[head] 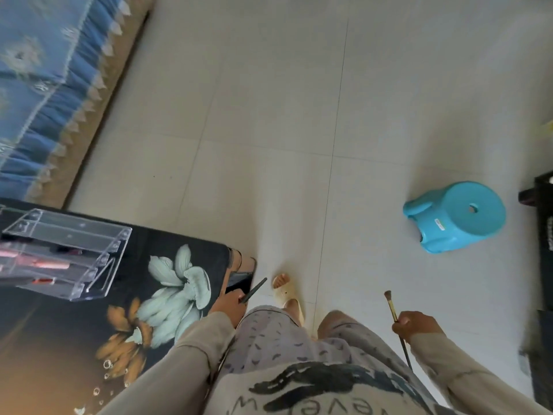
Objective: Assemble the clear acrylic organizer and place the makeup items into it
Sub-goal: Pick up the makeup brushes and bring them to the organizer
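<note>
Pale tiled floor (269, 130) fills most of the shot, looking straight down from a standing person's head. Upper left has a blue frilly bed cover (45, 85) with a fringe along its edge.

Lower left is the bench (155, 244), black top with big painted flowers on it. The clear acrylic organizer (64, 253) sits on the bench at the far left of the frame, put together, with stepped tiers. A few pink items (51, 265) already lie in the lower tiers, but it's all a bit blurry so I can't say what they are exactly.

Left grip (229, 304) is at bottom centre, right by the bench's near corner, fingers curled around a thin dark stick (253, 290). Could be a pencil or a liner, too small to tell. The stick's free end pokes up and to the right, over the floor.

Right grip (417, 323) is at lower right, well apart from the bench, clenched round a makeup brush (392, 308). Bristles point up, the gold part sits just above the fingers, and the long dark handle runs down past the sleeve.

A foot in a cream slipper (287, 292) is on the floor between the two grips. Over on the right a turquoise plastic stool (454, 217) lies tipped on its side, and some dark furniture (543, 220) peeks in at the right edge.
</note>
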The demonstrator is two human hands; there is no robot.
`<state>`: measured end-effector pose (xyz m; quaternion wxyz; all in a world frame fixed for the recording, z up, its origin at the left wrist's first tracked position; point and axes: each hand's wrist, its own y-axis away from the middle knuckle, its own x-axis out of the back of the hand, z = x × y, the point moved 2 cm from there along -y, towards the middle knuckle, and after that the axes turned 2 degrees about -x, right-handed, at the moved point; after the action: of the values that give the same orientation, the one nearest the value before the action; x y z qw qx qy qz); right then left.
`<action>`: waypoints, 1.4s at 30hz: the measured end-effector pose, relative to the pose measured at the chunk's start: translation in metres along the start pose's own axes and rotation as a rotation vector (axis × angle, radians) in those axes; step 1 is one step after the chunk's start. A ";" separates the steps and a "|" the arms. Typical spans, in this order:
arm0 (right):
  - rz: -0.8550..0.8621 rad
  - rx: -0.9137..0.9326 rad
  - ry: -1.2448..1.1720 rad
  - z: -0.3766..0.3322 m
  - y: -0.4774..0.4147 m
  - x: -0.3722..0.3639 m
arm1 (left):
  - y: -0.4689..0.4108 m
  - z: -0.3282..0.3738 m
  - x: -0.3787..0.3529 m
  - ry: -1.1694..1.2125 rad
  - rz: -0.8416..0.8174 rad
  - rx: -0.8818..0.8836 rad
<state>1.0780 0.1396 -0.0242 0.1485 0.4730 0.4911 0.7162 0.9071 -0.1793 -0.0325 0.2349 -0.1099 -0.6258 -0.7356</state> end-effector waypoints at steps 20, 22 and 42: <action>0.016 0.313 0.284 -0.190 -0.136 0.237 | -0.067 0.088 0.078 0.445 0.091 0.291; 0.026 0.367 0.334 -0.220 -0.144 0.263 | -0.067 0.102 0.073 0.505 0.091 0.304; -0.020 0.533 0.672 -0.440 -0.142 0.294 | -0.103 0.064 0.152 0.806 0.127 0.509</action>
<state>0.5308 0.1583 -0.0189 -0.1402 0.2305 0.6847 0.6770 0.7174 -0.1378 -0.0405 0.5229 0.2071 -0.6370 -0.5272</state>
